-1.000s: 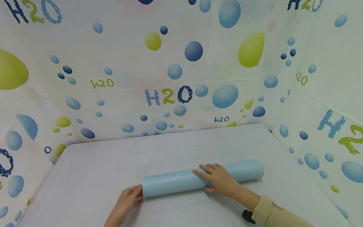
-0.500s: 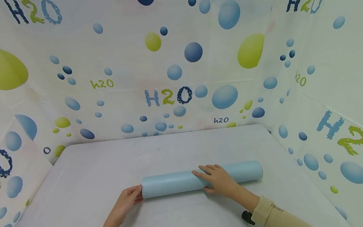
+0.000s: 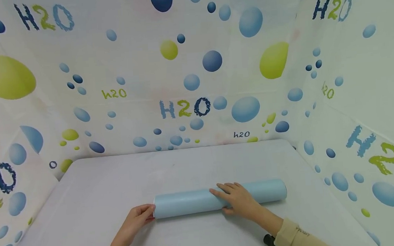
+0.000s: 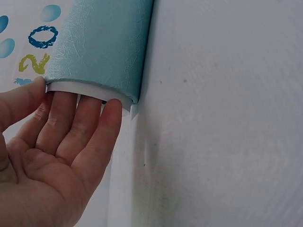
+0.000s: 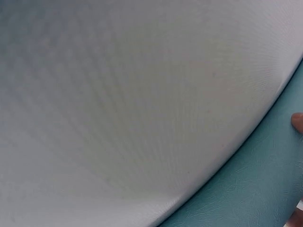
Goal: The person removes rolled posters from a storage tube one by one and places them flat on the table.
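Barely a shift since the earlier frame: you've got the light blue roll [image 3: 185, 204] sitting slightly lower in the head view, and the backdrop [image 3: 140, 104] has dropped with it, so that reads as the camera tilting rather than the roll travelling. And there it lies, below the centre of the frame, its long axis running left to right, right end a touch higher.

Now your left hand [image 3: 135, 218], coming up from the lower left, and it's on the left end! Your wrist view has the thumb at one corner of the white rim [image 4: 80, 88], index at the other side, remaining fingertips out of sight behind the edge; that looks like a hold on the end.

Over to your right hand [image 3: 240, 202], reaching in from the lower right, laid across the roll around its middle, fingers spread wide on top, thumb on the near side. Neither of the hands is nearer; both touch. The right end stands free beyond your right hand.

Under it all, the white counter [image 3: 173, 170]; lower right, your beige sleeve [image 3: 299, 236], a black item [image 3: 270, 242] beside the cuff.
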`<state>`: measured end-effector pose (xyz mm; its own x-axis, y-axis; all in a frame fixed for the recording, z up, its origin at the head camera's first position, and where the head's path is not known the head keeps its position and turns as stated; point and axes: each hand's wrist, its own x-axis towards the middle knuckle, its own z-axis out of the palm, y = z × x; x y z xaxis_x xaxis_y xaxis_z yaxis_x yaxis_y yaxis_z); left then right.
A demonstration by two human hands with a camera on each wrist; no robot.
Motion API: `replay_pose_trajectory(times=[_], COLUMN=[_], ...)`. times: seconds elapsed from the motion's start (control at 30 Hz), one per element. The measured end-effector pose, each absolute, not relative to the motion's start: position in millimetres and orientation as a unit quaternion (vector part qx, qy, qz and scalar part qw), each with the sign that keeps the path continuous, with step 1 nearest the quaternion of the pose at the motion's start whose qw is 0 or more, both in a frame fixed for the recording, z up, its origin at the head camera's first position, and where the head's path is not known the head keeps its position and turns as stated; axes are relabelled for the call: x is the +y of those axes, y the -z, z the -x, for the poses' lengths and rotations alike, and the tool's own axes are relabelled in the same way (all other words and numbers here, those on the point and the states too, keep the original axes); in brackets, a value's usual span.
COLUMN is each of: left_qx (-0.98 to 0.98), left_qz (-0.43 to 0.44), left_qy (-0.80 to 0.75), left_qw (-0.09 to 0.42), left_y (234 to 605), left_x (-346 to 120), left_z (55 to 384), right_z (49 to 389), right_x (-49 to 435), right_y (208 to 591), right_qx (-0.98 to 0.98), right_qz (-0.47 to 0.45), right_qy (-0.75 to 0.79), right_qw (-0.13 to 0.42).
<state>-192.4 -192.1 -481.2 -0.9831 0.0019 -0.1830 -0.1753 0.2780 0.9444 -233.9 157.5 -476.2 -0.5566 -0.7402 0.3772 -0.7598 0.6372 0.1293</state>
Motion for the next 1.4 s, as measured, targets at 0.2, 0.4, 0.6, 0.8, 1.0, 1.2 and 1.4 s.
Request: replay_pose_trajectory(times=[0.2, 0.4, 0.6, 0.8, 1.0, 1.2, 1.4], left_qx=[0.793, 0.796, 0.799, 0.808, 0.816, 0.822, 0.827], left_qz=[0.040, 0.036, 0.042, 0.052, 0.058, 0.061, 0.063], left_qy=[-0.603, -0.600, -0.596, -0.584, -0.573, -0.564, -0.556], left_qw=[0.080, 0.074, 0.068, 0.056, 0.052, 0.049, 0.047], left_y=[483.1, 480.2, 477.5, 479.0, 479.1, 476.6, 477.2], left_x=[-195.5, -194.5, -191.8, -193.7, -196.3, -197.0, -199.5], left_z=[189.7, 188.7, 187.8, 187.1, 186.7, 185.4, 185.1], right_z=[232.6, 230.4, 232.0, 232.3, 232.6, 231.8, 232.2], right_x=[156.7, 157.5, 160.4, 160.9, 159.3, 159.5, 160.3], right_y=[478.4, 474.4, 474.9, 477.4, 477.3, 476.9, 477.1], right_qx=[-0.883, -0.888, -0.883, -0.888, -0.885, -0.887, -0.884], right_qz=[-0.425, -0.421, -0.429, -0.424, -0.428, -0.423, -0.427], right_qy=[-0.020, -0.026, -0.013, -0.007, -0.007, 0.004, 0.002], right_qw=[0.196, 0.183, 0.192, 0.178, 0.183, 0.184, 0.192])
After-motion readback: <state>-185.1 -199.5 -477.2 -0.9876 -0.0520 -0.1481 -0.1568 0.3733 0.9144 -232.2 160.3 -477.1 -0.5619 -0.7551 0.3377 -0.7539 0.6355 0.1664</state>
